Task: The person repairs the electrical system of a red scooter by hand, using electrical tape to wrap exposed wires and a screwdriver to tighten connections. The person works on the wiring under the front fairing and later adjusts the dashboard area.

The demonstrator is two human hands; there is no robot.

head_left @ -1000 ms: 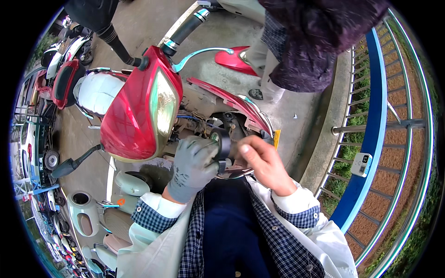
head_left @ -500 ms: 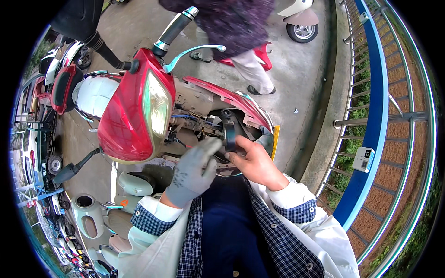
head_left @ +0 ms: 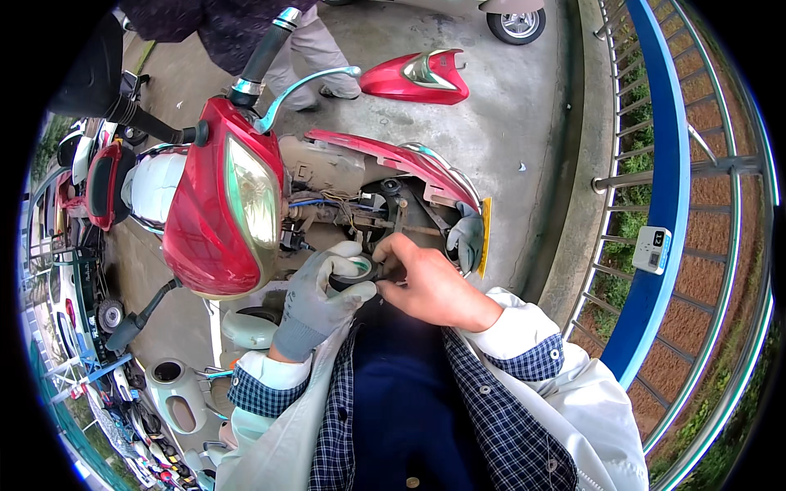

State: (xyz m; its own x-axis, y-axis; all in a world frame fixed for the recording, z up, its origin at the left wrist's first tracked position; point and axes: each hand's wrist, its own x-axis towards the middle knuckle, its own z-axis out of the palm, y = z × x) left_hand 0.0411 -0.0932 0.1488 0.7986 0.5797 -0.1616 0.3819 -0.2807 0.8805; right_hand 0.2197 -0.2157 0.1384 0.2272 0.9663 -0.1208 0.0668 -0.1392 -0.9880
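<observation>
My left hand point(head_left: 315, 299), in a grey work glove, is closed round a roll of black tape point(head_left: 350, 282) in front of my waist. My bare right hand point(head_left: 430, 282) is beside the roll's right side, thumb and fingertips pinched together; whatever lies between them is too small to make out. Just beyond both hands is a red scooter point(head_left: 221, 204) with its front panel off. Wires point(head_left: 323, 202) and connectors are exposed inside. A second grey glove point(head_left: 467, 235) rests at the right end of the opened body, near a yellow edge.
A loose red panel point(head_left: 416, 78) lies on the concrete floor beyond the scooter. Another person point(head_left: 307, 53) stands at the far left of it. A blue-railed metal fence point(head_left: 655, 196) runs along the right. Several scooters point(head_left: 176, 393) are parked at the left.
The tape roll has come closer to me, into my gloved left hand. My right hand has shifted slightly left. The other person has walked left, uncovering the red panel on the floor.
</observation>
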